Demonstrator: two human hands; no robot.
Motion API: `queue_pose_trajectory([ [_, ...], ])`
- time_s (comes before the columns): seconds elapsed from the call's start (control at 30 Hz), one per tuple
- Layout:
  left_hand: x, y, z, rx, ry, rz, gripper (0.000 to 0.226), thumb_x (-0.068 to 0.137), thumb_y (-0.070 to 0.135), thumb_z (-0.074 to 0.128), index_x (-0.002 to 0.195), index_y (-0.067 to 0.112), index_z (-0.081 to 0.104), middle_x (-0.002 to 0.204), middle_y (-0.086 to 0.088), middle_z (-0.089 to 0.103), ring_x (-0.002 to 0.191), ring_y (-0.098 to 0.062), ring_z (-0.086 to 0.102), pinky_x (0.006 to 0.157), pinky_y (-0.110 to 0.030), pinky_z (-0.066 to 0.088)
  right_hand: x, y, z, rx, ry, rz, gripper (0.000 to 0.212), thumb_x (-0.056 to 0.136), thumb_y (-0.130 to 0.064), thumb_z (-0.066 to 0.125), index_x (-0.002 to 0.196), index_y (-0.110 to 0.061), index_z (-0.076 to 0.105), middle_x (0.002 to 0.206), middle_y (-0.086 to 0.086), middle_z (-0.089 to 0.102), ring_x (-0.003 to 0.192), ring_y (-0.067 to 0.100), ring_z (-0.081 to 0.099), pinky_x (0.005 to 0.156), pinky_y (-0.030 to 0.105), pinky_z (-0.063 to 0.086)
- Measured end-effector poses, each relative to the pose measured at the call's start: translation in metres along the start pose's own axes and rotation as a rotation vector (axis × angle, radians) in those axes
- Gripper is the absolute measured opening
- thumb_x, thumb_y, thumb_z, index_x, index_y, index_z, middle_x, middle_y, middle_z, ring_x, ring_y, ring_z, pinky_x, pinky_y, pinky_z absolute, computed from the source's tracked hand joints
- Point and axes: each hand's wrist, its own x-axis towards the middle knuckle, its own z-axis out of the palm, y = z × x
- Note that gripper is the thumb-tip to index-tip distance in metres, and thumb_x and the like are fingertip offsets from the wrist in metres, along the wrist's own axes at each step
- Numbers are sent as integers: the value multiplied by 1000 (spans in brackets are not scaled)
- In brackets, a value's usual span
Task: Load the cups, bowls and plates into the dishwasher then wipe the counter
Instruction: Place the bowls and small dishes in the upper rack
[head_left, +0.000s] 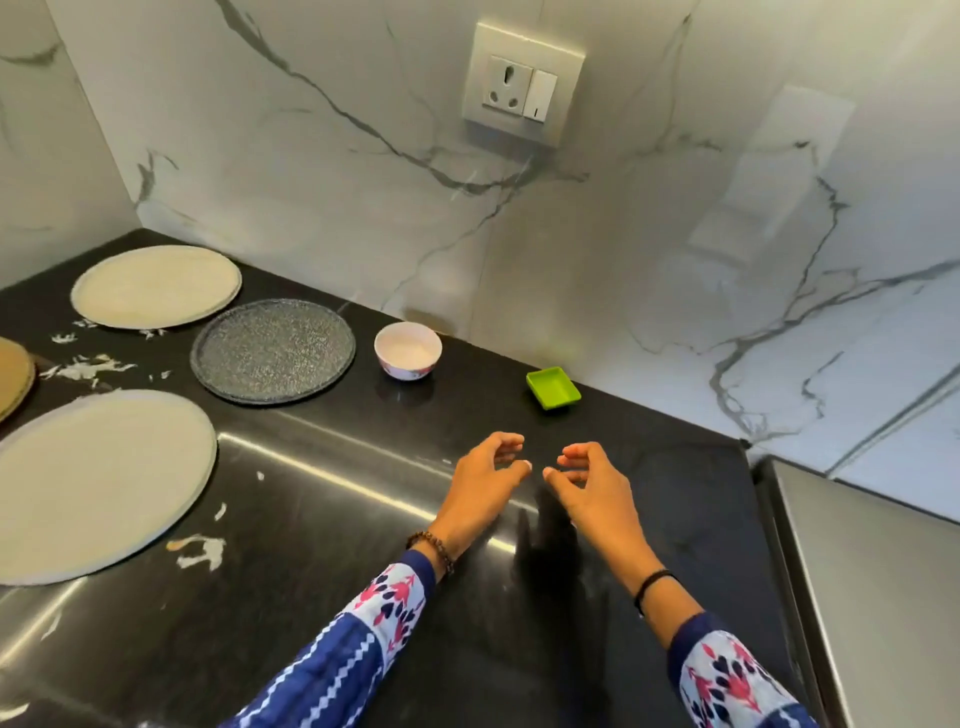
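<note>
**Q:** Fig. 1, head view: how were the hands?

**A:** L hand (485, 480) and R hand (589, 483) were held over the black counter (363, 571), toward its R side; fingers loosely curled, fingertips facing each other w/ a small gap btwn; neither held anything; a beaded bracelet (431, 545) sat on the L wrist, a black band (654, 578) on the R.

**Q:** And the dishes?

**A:** All lay on the counter, well apart from both hands; a small white bowl (408, 349) w/ a floral outside stood upright near the marble wall (311, 182); just L of it lay a speckled dark-grey plate (272, 351); behind that, in the corner, a beige plate (156, 286); toward the near L, a large pale plate (98, 483); a tan plate (13, 374) was cut off by the frame's L edge; a green rectangular dish (552, 387) stood by the wall, R of the bowl, beyond the hands.

**Q:** Counter condition?

**A:** White scraps (85, 366) lay btwn the plates; pale smears (200, 551) lay beside the large pale plate; a socket w/ switch (522, 88) was on the wall above; a stainless-steel surface (872, 597) adjoined the counter on the R.
</note>
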Motion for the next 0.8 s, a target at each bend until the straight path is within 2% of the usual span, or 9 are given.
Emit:
queue_pose_trajectory([
  [0.1, 37, -3, 2, -42, -8, -46, 45, 89, 15, 65, 133, 17, 55, 134, 3, 58, 124, -8, 52, 100, -19, 41, 32, 2, 5, -10, -40, 84, 52, 87, -32, 75, 130, -18, 50, 135, 0, 57, 121, 14, 54, 99, 28, 46],
  [0.17, 60, -7, 6, -56, -23, -65, 53, 89, 14, 65, 140, 16, 49, 142, -1, 52, 130, -10, 47, 102, -19, 37, 50, 4, 6, 28, -41, 130, 64, 86, -34, 75, 140, -17, 43, 145, 3, 50, 131, 17, 49, 105, 31, 42],
  [0.3, 97, -9, 14, -159, -64, -138, 68, 90, 14, 66, 150, 16, 35, 151, -2, 40, 138, -14, 38, 102, -20, 33, 73, 6, 4, 209, -120, 220, 83, 85, -37, 76, 151, -20, 27, 157, 3, 35, 143, 17, 37, 115, 36, 34],
  [0.4, 128, -7, 15, -371, -19, -191, 67, 92, 8, 62, 151, 11, 30, 155, -7, 34, 142, -18, 34, 109, -27, 32, 91, 7, 5, 326, -192, 244, 93, 85, -32, 77, 155, -22, 17, 163, 1, 23, 148, 16, 25, 120, 36, 25],
  [0.47, 145, -9, 16, -373, -8, -186, 64, 94, 8, 59, 151, 12, 30, 155, -6, 34, 141, -17, 35, 107, -25, 33, 102, 10, 7, 391, -196, 254, 98, 85, -27, 78, 157, -23, 12, 165, 0, 18, 150, 14, 21, 122, 36, 22],
  [0.63, 165, -19, 24, -244, -28, -133, 56, 96, 11, 57, 148, 17, 39, 148, 1, 45, 135, -11, 43, 101, -19, 35, 121, 17, 13, 487, -153, 253, 98, 87, -20, 74, 159, -24, 8, 164, -3, 19, 149, 13, 22, 121, 36, 21],
  [0.8, 167, -25, 24, -198, -29, -98, 43, 95, 9, 59, 137, 14, 54, 131, -2, 62, 118, -7, 57, 83, -3, 43, 128, 21, 15, 522, -121, 263, 83, 89, -20, 72, 156, -25, 22, 160, -2, 31, 145, 13, 31, 121, 38, 26],
])
